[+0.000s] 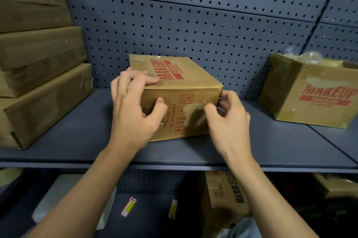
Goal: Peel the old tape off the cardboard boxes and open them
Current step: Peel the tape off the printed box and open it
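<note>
Fingers of the left hand [133, 106] clamp the centre box [186, 82] at its top-left edge. The right hand [228, 117] curls round its right corner. The box sits mid-shelf [77, 140], sealed, contents hidden. A sharp pull may tear the cardboard or slide the box. The right box [310, 98] stands open, showing clear plastic [311, 56].

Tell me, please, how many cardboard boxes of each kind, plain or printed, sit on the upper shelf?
Plain flat boxes: 3
MAKEUP-printed boxes: 2
Total: 5
</note>
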